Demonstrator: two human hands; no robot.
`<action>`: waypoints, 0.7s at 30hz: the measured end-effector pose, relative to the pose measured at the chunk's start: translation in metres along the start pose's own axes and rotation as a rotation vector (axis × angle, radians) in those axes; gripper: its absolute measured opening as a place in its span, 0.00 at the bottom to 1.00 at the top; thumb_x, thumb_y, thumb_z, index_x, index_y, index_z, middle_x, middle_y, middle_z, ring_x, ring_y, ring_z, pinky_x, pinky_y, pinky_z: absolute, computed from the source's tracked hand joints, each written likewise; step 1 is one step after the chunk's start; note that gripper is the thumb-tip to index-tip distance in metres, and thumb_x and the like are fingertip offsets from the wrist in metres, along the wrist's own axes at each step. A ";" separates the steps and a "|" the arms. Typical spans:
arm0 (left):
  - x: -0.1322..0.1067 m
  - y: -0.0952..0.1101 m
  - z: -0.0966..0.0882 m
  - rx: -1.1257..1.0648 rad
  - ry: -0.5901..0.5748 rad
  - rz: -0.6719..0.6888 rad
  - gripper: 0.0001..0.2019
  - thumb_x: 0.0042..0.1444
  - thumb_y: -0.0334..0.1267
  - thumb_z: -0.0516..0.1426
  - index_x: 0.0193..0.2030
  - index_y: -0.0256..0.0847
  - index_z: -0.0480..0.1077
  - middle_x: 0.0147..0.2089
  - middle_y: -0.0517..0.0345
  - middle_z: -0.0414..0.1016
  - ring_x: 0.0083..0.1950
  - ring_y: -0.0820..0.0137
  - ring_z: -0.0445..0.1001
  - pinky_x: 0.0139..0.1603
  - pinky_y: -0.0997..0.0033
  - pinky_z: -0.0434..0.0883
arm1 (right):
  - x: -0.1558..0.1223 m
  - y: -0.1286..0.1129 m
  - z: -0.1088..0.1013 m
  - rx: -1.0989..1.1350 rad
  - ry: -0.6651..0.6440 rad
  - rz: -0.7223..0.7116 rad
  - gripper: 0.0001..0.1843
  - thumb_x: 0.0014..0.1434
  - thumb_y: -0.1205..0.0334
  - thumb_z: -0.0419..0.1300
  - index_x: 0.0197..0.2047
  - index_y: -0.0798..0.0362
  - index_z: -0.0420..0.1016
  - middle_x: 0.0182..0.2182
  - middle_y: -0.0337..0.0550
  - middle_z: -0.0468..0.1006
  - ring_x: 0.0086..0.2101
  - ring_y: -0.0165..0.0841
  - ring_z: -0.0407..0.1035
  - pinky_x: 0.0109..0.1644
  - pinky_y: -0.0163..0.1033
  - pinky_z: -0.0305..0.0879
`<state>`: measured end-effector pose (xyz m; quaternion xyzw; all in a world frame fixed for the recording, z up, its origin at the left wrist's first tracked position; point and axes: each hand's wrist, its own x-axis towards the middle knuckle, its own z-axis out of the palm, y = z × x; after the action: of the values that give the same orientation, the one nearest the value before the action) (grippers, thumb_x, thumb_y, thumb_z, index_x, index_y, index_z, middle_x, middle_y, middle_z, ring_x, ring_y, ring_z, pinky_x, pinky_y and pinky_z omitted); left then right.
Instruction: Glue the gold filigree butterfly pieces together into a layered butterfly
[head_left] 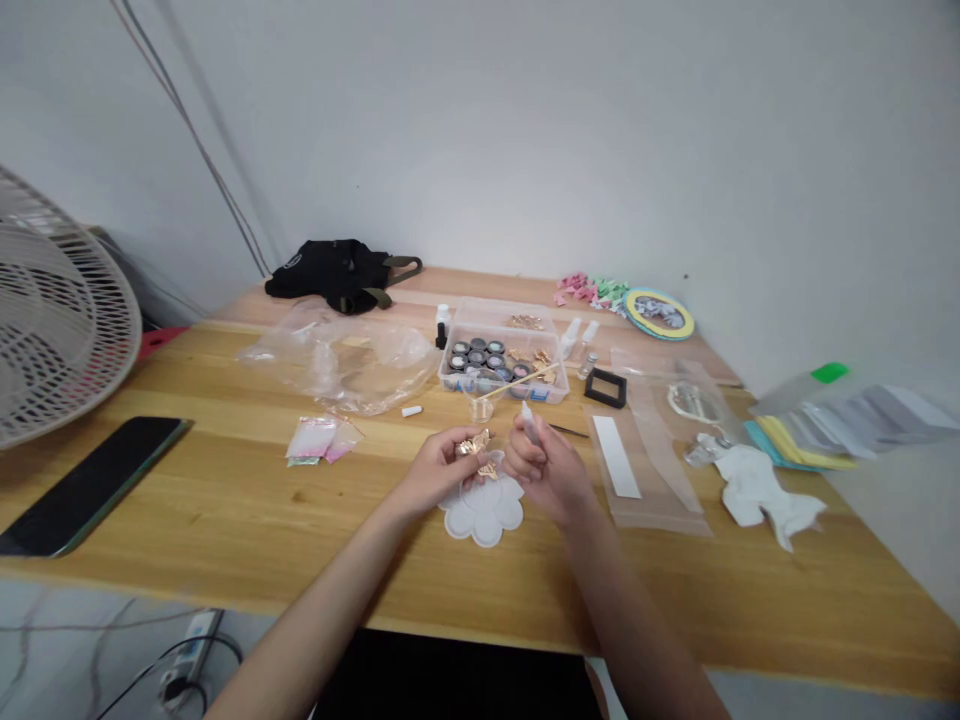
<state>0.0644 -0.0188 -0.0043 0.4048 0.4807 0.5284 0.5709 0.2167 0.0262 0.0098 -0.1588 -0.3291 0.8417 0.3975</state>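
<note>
My left hand (444, 468) pinches a shiny gold ornament (474, 443) with a cut-out, wing-like outline, its exact kind too small to make out. In my right hand (551, 470) is a small tube (530, 424), gripped in curled fingers with its white tip pointing up. Beneath both hands a white flower-shaped palette (484, 518) lies on the table, partly covered by them. Just beyond stands a small clear cup (481, 405) with a thin wooden stick (517, 383) resting across it. A white cap (412, 411) lies to the left.
Behind the cup sits a clear plastic box (555, 392) of small round pots and gold pieces. A crumpled plastic bag (360, 365) and a phone (97, 485) are to the left. A black frame (605, 388), white strip (616, 457) and tissue (757, 485) lie right. A fan (60, 300) stands far left.
</note>
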 end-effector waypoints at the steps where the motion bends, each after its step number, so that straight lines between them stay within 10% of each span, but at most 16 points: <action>1: 0.000 0.000 -0.001 -0.003 0.016 0.007 0.21 0.38 0.43 0.69 0.40 0.35 0.74 0.19 0.65 0.72 0.19 0.77 0.66 0.21 0.75 0.63 | 0.000 0.000 -0.001 -0.010 -0.005 0.006 0.14 0.57 0.51 0.64 0.31 0.53 0.73 0.14 0.24 0.47 0.15 0.21 0.40 0.19 0.28 0.47; 10: 0.003 -0.006 -0.010 0.002 0.111 0.066 0.21 0.41 0.41 0.68 0.43 0.35 0.75 0.20 0.65 0.72 0.19 0.77 0.65 0.22 0.76 0.62 | 0.002 -0.004 -0.005 -0.023 0.036 -0.004 0.36 0.63 0.41 0.53 0.11 0.53 0.52 0.09 0.29 0.43 0.12 0.22 0.39 0.17 0.32 0.41; 21: 0.004 -0.005 -0.012 -0.045 0.102 0.059 0.20 0.41 0.39 0.66 0.44 0.35 0.75 0.21 0.63 0.72 0.20 0.75 0.67 0.22 0.75 0.63 | 0.004 -0.001 -0.010 -0.047 -0.047 0.024 0.36 0.63 0.44 0.53 0.10 0.51 0.47 0.09 0.30 0.44 0.13 0.23 0.40 0.18 0.32 0.42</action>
<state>0.0540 -0.0160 -0.0118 0.3785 0.4846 0.5758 0.5388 0.2205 0.0340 0.0033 -0.1522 -0.3562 0.8419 0.3756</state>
